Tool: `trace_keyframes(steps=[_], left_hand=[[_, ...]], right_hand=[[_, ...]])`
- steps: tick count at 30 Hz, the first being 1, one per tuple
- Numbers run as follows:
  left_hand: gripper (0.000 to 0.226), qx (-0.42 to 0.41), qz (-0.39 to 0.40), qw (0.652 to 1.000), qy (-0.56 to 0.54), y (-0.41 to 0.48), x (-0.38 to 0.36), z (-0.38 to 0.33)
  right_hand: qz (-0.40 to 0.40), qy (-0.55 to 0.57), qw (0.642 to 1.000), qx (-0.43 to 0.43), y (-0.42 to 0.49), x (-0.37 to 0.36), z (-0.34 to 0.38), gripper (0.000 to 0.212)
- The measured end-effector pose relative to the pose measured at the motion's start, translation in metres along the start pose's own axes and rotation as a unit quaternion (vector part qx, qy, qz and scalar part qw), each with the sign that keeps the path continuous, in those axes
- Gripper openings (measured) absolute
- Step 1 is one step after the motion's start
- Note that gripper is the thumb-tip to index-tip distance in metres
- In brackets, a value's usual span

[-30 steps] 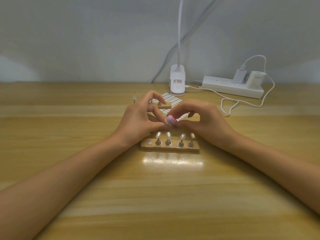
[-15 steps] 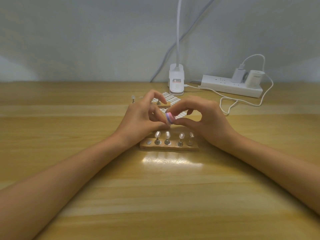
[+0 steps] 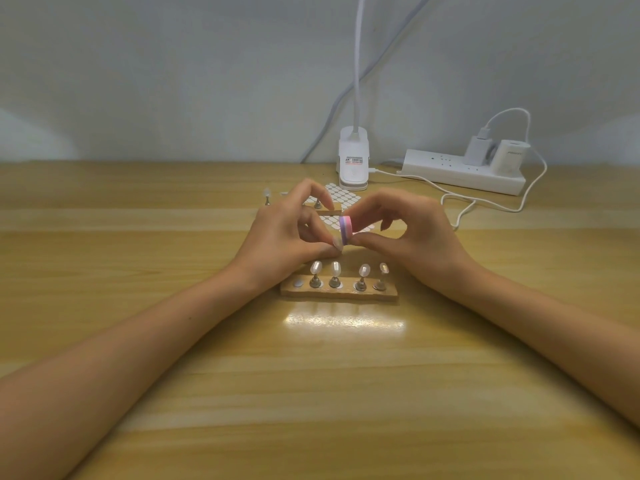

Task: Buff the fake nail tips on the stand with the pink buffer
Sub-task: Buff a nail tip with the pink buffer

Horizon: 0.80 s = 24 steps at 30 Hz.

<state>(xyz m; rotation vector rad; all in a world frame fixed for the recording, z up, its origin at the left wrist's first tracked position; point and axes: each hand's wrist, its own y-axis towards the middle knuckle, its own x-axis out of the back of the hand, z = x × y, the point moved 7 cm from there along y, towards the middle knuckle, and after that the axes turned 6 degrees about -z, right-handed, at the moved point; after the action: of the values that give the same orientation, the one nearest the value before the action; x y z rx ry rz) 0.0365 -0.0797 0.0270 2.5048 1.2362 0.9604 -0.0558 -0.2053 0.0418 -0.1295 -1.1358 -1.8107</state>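
Note:
A wooden stand (image 3: 341, 293) lies at the table's middle with several fake nail tips (image 3: 335, 268) upright on metal pegs; its leftmost spot holds only a bare disc. Just above it, my right hand (image 3: 412, 242) pinches the small pink and purple buffer (image 3: 346, 230) between thumb and fingers. My left hand (image 3: 287, 237) pinches a single nail tip (image 3: 336, 241) on its peg and holds it against the buffer's left face.
A second wooden stand (image 3: 327, 212) with a peg lies behind my hands on a white sticker sheet (image 3: 341, 195). A lone peg with a tip (image 3: 266, 196) stands at its left. A white lamp clamp (image 3: 353, 162) and power strip (image 3: 460, 174) with cables sit along the wall.
The buffer has turned from flat and low to upright on its edge, lifted slightly. Both hands stay together above the stand.

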Motion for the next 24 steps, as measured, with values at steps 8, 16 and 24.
trace_keyframes(steps=[8, 16, 24], left_hand=[[0.048, 0.002, -0.001, 1.0, 0.004, -0.0006, 0.0003, 0.0007], [0.046, 0.01, -0.004, 1.0, 0.014, -0.0007, 0.0005, 0.0007], [0.044, 0.012, -0.006, 1.0, 0.016, -0.0011, 0.001, 0.0006]], right_hand=[[-0.003, -0.001, 1.0, 0.021, -0.0006, -0.0018, 0.0043, 0.01], [-0.011, 0.007, 1.0, 0.018, -0.0009, 0.0008, 0.002, 0.013], [-0.005, -0.011, 0.999, 0.032, -0.0012, -0.0017, 0.0031, 0.01]])
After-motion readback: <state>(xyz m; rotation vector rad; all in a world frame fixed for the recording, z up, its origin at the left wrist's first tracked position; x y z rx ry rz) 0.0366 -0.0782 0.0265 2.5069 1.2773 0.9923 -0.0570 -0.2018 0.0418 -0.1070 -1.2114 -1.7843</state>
